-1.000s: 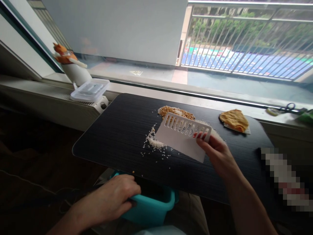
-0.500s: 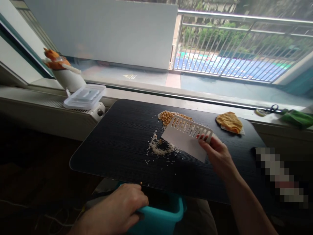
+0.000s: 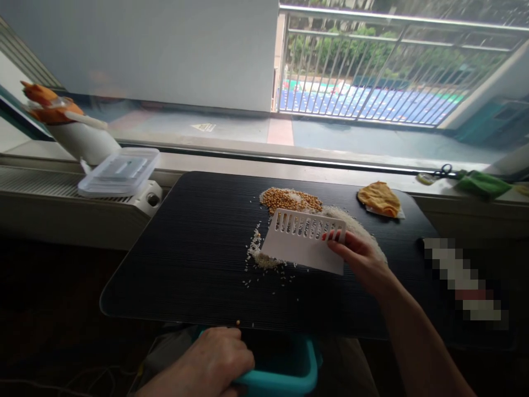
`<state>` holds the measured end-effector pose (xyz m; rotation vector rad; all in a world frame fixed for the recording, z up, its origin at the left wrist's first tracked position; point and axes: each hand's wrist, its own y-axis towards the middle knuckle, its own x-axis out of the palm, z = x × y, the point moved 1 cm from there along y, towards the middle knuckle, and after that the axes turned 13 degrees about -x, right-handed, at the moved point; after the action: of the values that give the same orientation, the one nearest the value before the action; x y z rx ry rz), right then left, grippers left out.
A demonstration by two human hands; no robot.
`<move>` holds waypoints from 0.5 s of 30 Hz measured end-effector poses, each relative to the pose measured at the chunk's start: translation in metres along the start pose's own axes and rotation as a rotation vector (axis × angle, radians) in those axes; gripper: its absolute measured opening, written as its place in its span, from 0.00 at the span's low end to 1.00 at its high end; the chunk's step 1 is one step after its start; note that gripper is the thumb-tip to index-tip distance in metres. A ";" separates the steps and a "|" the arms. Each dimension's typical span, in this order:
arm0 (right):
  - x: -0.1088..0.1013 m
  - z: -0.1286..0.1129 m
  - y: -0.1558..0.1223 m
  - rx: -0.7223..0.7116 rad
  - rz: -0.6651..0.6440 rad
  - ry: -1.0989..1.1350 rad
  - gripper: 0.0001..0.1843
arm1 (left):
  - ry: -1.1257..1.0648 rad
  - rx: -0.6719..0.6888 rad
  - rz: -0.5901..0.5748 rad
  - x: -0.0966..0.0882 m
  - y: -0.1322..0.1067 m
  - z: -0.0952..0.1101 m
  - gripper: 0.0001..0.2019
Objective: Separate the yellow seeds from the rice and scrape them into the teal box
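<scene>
My right hand (image 3: 359,253) grips the right end of a flat white scraper (image 3: 301,251) with a row of slots along its upper edge. The scraper is held tilted over the black table (image 3: 177,253), its lower left edge by a ring of scattered rice (image 3: 266,260). Beyond it lie a heap of yellow soybeans (image 3: 285,197) and a larger pile of rice (image 3: 347,219), partly hidden by my right hand. Below the table's front edge, my left hand (image 3: 225,353) is closed around the rim of a turquoise bin (image 3: 285,380).
A folded orange cloth (image 3: 380,198) lies at the table's back right. On the sill rest scissors (image 3: 446,170) and a green cloth (image 3: 483,184). To the left, a clear plastic lid (image 3: 119,171) sits on the radiator (image 3: 61,184) near a white container (image 3: 82,138). One soybean lies at the table's front edge.
The scraper has shifted slightly toward me and left, turning more level, so its left end now covers part of the rice ring. My left hand stays on the bin; the view has tilted a little.
</scene>
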<state>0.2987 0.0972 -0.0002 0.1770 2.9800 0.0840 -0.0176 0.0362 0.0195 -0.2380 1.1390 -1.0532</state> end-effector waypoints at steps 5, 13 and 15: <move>-0.010 -0.008 -0.006 0.013 -0.057 0.010 0.18 | -0.009 -0.038 0.021 0.002 0.001 0.000 0.12; -0.020 -0.010 -0.008 -0.030 -0.102 0.027 0.17 | -0.012 -0.050 0.092 0.010 0.003 -0.001 0.08; -0.021 -0.006 -0.009 -0.037 -0.104 0.032 0.16 | -0.005 -0.064 0.101 0.009 0.000 0.002 0.08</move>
<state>0.3171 0.0859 0.0086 0.0165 3.0108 0.1310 -0.0158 0.0288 0.0142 -0.2312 1.1693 -0.9271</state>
